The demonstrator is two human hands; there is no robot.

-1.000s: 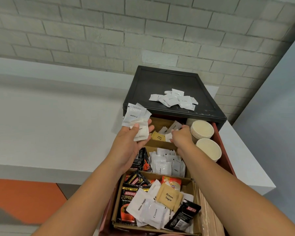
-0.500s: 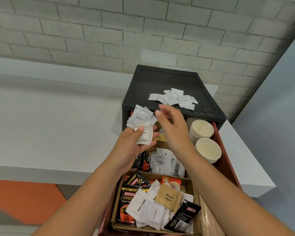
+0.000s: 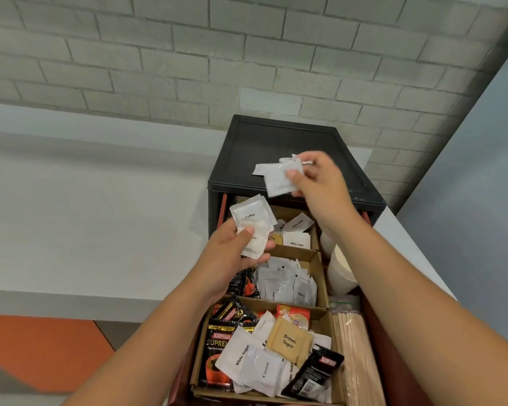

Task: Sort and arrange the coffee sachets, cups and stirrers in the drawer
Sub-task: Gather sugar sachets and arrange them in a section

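While your left hand (image 3: 232,259) grips a small bundle of white sachets (image 3: 251,227) just in front of the black cabinet (image 3: 264,142), its thumb presses on the top of the bundle and the fingers curl under it. The upper sachet reads "Coffee". Your right hand (image 3: 320,180) is above the top of the cabinet, and it pinches a single white sachet (image 3: 279,184) between the thumb and the fingers. This sachet hangs over a loose pile of sachets (image 3: 261,168) that lies on the cabinet's top. Your hand hides a part of the pile, so you cannot tell if the two touch.

The red-brown drawer (image 3: 224,209) is pulled out of the cabinet toward you, and cardboard boxes divide it. In the box nearest to the cabinet lie White Sugar sachets (image 3: 296,240). In the next box, farther from the cabinet, pale Coffee sachets (image 3: 282,284) stand in a row, with dark sachets (image 3: 244,284) beside them, partly hidden by your left wrist. The box farthest from the cabinet is mixed — black Kopiko sachets (image 3: 217,347), a Brown Sugar sachet (image 3: 289,341), a Cream sachet (image 3: 263,369) and more white ones lie over each other.

Along the drawer's right side the wooden stirrers (image 3: 355,347) lie in a bundle far from the cabinet, and the paper cups (image 3: 339,276) stand closer to it, partly behind your right forearm. The cabinet stands on a white counter (image 3: 100,200).
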